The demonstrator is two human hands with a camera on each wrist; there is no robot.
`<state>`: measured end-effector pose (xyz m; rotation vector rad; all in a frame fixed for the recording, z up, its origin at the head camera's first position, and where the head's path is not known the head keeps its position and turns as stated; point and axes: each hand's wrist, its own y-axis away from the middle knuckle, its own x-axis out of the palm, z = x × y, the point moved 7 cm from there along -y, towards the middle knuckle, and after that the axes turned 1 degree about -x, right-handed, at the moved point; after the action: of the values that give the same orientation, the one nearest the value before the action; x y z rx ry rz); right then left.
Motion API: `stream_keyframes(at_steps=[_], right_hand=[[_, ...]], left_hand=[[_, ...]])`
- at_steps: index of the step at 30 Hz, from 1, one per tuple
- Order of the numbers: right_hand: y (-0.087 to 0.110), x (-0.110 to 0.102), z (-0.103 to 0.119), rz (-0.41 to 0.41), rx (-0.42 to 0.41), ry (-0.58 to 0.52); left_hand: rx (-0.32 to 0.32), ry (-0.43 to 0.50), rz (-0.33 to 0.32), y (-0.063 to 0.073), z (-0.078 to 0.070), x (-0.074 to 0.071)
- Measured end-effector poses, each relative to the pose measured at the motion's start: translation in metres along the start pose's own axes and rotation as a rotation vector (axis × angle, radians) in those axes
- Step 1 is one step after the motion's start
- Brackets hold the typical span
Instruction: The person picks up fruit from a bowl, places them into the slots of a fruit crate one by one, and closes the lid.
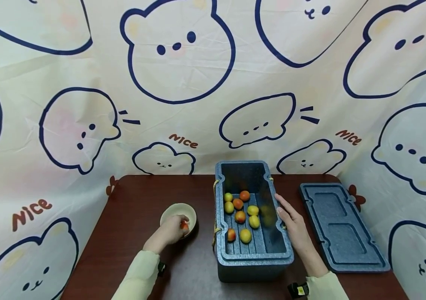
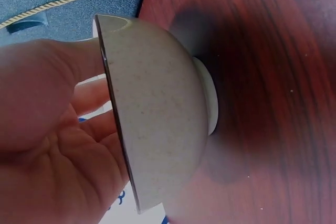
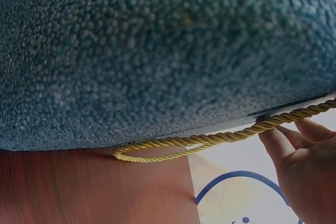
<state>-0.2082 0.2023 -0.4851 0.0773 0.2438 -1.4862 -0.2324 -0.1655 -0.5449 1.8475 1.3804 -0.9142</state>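
My left hand (image 1: pixel 171 230) reaches into a cream bowl (image 1: pixel 178 207) on the table and pinches a small red-orange fruit (image 1: pixel 184 226). In the left wrist view, the bowl's wall (image 2: pixel 157 108) hides the fingertips. To the right stands a blue-grey foam box (image 1: pixel 254 259), with several small fruits on its ridged floor, such as a yellow fruit (image 1: pixel 245 236) and a red-orange fruit (image 1: pixel 240 216). My right hand (image 1: pixel 294 227) rests its extended fingers on the box's right rim. In the right wrist view, that hand (image 3: pixel 310 156) is beside the box's twisted yellow cord (image 3: pixel 236 136).
A blue-grey foam lid (image 1: pixel 347 227) lies flat on the table, right of the box. The dark reddish-brown table (image 1: pixel 130 233) ends at a cloth backdrop (image 1: pixel 205 121) printed with cartoon animals. Another cord hangs on the box's left side.
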Motion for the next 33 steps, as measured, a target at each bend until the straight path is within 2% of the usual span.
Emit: stream_keyframes(at_steps=[4,9,12,16,20,27,33], right_hand=[[0.0,0.0,-0.001,0.003,0.0,-0.006],[0.0,0.0,-0.002,0.002,0.007,-0.003],[-0.001,-0.001,-0.001,-0.006,0.003,0.006],[0.0,-0.001,0.0,-0.008,-0.004,0.009],[-0.001,-0.001,0.0,-0.005,-0.003,0.008],[-0.001,-0.002,0.0,-0.008,0.003,0.027],[-0.001,-0.001,-0.001,-0.008,0.011,0.024]], left_hand=[[-0.005,-0.009,0.011,-0.001,-0.001,0.0],[0.0,0.012,-0.008,-0.001,-0.002,-0.004],[0.014,-0.009,-0.03,-0.003,-0.005,-0.011],[0.009,-0.047,-0.058,-0.004,-0.011,-0.025],[-0.007,-0.042,-0.059,-0.004,-0.019,-0.043],[0.045,-0.047,-0.074,-0.006,-0.039,-0.075],[0.075,-0.036,-0.07,-0.008,-0.051,-0.091]])
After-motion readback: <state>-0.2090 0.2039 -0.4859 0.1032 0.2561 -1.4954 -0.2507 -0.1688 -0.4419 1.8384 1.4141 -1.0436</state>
